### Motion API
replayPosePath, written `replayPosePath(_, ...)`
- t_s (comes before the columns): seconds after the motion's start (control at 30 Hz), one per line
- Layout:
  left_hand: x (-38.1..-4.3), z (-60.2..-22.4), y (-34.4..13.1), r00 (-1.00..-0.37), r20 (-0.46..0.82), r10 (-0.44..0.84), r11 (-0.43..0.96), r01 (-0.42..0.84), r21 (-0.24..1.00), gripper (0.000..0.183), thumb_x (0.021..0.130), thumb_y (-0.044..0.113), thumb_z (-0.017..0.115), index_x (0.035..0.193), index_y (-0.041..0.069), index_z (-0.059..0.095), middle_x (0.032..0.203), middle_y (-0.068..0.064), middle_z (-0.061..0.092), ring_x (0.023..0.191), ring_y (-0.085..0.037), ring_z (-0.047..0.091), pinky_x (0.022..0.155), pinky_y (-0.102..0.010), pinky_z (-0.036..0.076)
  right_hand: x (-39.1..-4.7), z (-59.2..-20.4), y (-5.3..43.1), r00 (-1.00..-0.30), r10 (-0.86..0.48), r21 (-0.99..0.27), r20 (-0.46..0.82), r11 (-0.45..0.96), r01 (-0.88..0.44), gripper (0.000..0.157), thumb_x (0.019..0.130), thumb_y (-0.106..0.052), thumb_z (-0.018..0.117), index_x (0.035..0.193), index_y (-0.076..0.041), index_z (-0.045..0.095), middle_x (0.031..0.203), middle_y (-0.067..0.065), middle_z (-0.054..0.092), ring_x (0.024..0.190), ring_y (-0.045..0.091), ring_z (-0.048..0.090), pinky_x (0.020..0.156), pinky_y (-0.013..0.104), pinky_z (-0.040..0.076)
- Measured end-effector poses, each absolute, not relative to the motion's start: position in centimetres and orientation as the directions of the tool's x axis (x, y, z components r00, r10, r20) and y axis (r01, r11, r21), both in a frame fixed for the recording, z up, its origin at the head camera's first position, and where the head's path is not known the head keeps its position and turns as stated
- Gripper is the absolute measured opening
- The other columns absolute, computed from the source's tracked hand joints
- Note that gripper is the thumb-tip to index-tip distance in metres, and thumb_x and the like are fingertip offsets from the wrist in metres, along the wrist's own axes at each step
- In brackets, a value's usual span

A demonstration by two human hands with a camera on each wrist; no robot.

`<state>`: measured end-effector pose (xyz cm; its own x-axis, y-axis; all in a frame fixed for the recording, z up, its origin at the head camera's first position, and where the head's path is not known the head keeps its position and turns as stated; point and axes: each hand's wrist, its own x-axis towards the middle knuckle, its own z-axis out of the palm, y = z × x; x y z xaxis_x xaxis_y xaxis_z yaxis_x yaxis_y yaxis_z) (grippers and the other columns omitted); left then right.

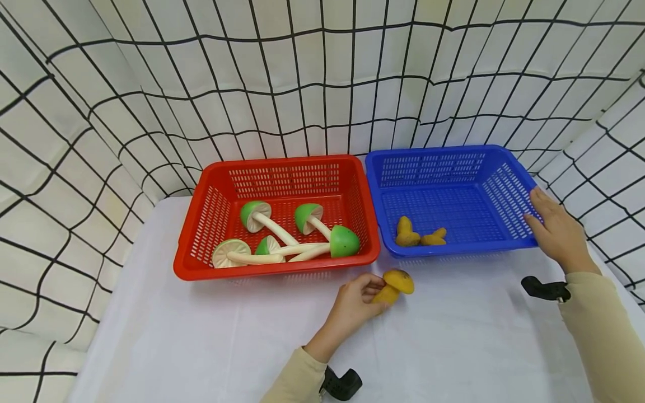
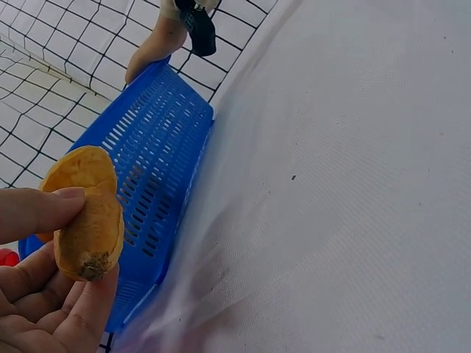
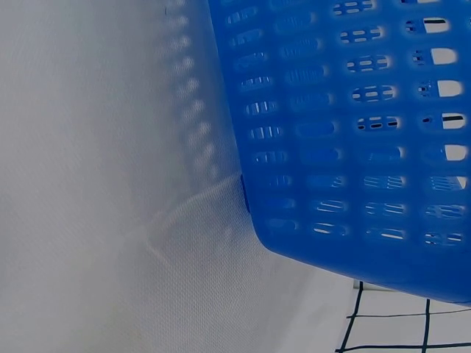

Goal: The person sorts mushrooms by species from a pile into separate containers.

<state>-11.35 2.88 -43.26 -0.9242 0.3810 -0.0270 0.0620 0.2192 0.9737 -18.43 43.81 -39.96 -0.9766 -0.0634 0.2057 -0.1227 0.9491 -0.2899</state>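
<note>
My left hand (image 1: 353, 307) pinches a yellow toy mushroom (image 1: 398, 281) by its stem, just in front of the two baskets. In the left wrist view the thumb lies across the mushroom (image 2: 92, 234), with fingers beneath; its stem end is dark and rough. My right hand (image 1: 559, 229) rests on the right rim of the blue basket (image 1: 453, 248), its thumb over the edge. Two small yellow-brown mushrooms (image 1: 407, 232) lie at that basket's front left. The right wrist view shows the blue basket's slotted wall (image 3: 338, 162) and no fingers.
Left of the blue basket stands a red basket (image 1: 277, 272) holding several green-capped mushrooms (image 1: 345, 242) with long white stems. Both baskets stand on a white-covered table (image 1: 453, 336). Black-netted white walls (image 1: 327, 73) rise behind and at the sides.
</note>
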Motion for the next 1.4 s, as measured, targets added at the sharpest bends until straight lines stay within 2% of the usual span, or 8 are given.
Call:
replayPosePath(0.73,-11.0,-41.5,2.9,-0.933,-0.009,0.359,0.161,0.053,0.985,0.034,0.075,-0.006,0.073,0.107,-0.010,0.061,0.101,-0.019,0.066,0.095,-0.031,0.064,0.080,-0.024,0.053,-18.6,-39.8,43.9,-0.978,-0.067,-0.286,0.199,0.950,-0.123,0.058,0.100,-0.026,0.029,0.146,0.006,0.015,0.152,0.025,0.015,0.141,0.036,0.010,0.111,0.056,0.012)
replayPosePath(1.0,-10.6,-41.2,2.6,-0.928,-0.016,0.373,0.133,0.037,0.990,0.035,0.077,-0.005,0.073,0.109,-0.009,0.060,0.104,-0.018,0.065,0.098,-0.030,0.063,0.082,-0.028,0.053,-18.2,-40.4,43.9,-0.979,-0.069,-0.294,0.191,0.948,-0.124,0.058,0.101,-0.027,0.029,0.147,0.005,0.014,0.152,0.024,0.013,0.141,0.037,0.009,0.110,0.057,0.011)
replayPosePath(1.4,-10.8,-41.1,2.7,-0.927,0.000,0.374,0.140,0.057,0.989,0.034,0.077,-0.004,0.072,0.108,-0.008,0.061,0.104,-0.017,0.065,0.098,-0.028,0.063,0.080,-0.020,0.051,-18.1,-40.3,43.9,-0.974,-0.075,-0.294,0.215,0.946,-0.138,0.058,0.101,-0.026,0.030,0.146,0.006,0.015,0.152,0.025,0.013,0.142,0.036,0.008,0.112,0.054,0.008)
